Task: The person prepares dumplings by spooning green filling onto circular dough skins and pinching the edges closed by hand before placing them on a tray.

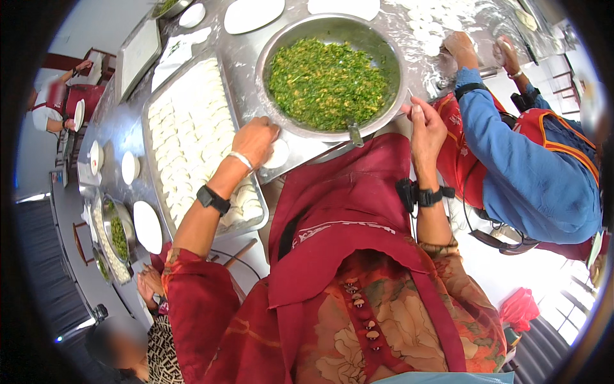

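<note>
A steel bowl [403, 72] of chopped green filling [326, 84] stands before me, a spoon [355, 133] resting at its near rim. My left hand [256, 141] is at the table edge, fingers bent down beside a round white dough wrapper [277, 154]; whether they grip it I cannot tell. On the bowl's right, my right hand [427, 122] is raised with thumb and forefinger near each other by the rim; a thin light thing shows at the fingertips, too small to name. Left of the bowl, a metal tray [265, 218] holds rows of folded dumplings [184, 139].
White plates [254, 14] lie beyond the bowl. A co-worker in blue sleeves [499, 158] works close on my right, near floured dough rounds [427, 24]. Small white bowls [130, 167], an oval plate [147, 227] and another filling bowl [127, 225] stand on the left. Other people are at the left.
</note>
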The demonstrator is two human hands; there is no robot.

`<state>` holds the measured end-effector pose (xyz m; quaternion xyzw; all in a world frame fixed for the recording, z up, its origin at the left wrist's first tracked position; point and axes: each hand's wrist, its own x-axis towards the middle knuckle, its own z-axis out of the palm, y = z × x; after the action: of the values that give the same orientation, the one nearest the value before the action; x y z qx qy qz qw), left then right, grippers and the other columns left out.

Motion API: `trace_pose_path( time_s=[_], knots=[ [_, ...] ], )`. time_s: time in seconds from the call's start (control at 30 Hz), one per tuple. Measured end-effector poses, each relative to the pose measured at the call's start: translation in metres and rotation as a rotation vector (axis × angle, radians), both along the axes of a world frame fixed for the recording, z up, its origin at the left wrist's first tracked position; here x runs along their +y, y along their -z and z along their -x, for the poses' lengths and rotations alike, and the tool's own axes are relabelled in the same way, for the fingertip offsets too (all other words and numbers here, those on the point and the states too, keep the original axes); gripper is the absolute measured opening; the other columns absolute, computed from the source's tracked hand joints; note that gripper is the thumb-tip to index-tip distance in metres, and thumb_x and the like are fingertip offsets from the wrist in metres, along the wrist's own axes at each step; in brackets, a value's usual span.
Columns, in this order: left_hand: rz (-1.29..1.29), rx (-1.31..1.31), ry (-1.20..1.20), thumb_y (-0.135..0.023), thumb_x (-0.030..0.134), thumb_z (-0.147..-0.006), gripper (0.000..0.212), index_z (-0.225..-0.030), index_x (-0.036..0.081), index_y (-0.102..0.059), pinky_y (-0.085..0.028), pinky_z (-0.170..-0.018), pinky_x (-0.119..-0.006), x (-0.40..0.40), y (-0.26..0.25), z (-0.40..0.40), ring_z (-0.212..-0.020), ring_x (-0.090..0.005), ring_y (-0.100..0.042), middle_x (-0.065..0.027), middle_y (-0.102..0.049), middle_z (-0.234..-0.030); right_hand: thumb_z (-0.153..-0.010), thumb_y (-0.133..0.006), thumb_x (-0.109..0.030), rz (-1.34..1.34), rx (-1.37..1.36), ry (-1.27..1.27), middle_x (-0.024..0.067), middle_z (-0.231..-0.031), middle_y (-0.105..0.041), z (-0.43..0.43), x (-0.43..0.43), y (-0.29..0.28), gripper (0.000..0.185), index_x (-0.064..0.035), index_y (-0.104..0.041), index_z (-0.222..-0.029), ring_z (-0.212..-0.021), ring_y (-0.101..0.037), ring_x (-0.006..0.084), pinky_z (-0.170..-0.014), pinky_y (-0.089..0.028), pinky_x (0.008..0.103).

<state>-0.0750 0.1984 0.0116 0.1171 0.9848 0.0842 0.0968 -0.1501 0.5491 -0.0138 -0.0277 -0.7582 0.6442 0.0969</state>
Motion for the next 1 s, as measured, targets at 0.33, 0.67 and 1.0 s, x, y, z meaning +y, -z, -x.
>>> trace_pose_path(
  time_s=[0.33, 0.67, 1.0],
  knots=[
    [0.022, 0.052, 0.020, -0.056, 0.006, -0.081, 0.020, -0.097, 0.008, -0.068, -0.055, -0.074, -0.045, 0.007, -0.001, -0.014, -0.092, -0.0340, -0.065, -0.0141, -0.065, -0.094, -0.074, -0.073, -0.003, -0.523, 0.586, -0.578, 0.0143, -0.107, -0.068, -0.041, -0.036, -0.067, 0.037, -0.0062, -0.066, -0.111, -0.108, -0.062, 0.0360, -0.096, -0.049, 0.0460],
    [-0.595, 0.069, -0.176, -0.062, 0.000, -0.073, 0.010, -0.078, 0.003, -0.054, -0.047, -0.062, -0.042, 0.016, -0.050, -0.039, -0.067, -0.0349, -0.060, -0.0126, -0.062, -0.076, -0.072, -0.071, -0.001, -0.475, 0.571, -0.598, 0.0099, -0.099, -0.071, -0.029, -0.048, -0.052, 0.026, -0.0068, -0.069, -0.097, -0.096, -0.067, 0.0304, -0.083, -0.054, 0.0394],
    [-1.900, -0.242, -0.739, -0.058, -0.007, -0.087, 0.025, -0.111, -0.004, -0.054, -0.058, -0.076, -0.034, 0.053, -0.089, -0.084, -0.088, -0.0221, -0.068, -0.0152, -0.066, -0.104, -0.076, -0.069, -0.007, -0.533, 0.545, -0.631, 0.0071, -0.097, -0.070, -0.030, -0.049, -0.058, 0.019, -0.0069, -0.069, -0.095, -0.092, -0.066, 0.0275, -0.081, -0.053, 0.0376]
  ],
)
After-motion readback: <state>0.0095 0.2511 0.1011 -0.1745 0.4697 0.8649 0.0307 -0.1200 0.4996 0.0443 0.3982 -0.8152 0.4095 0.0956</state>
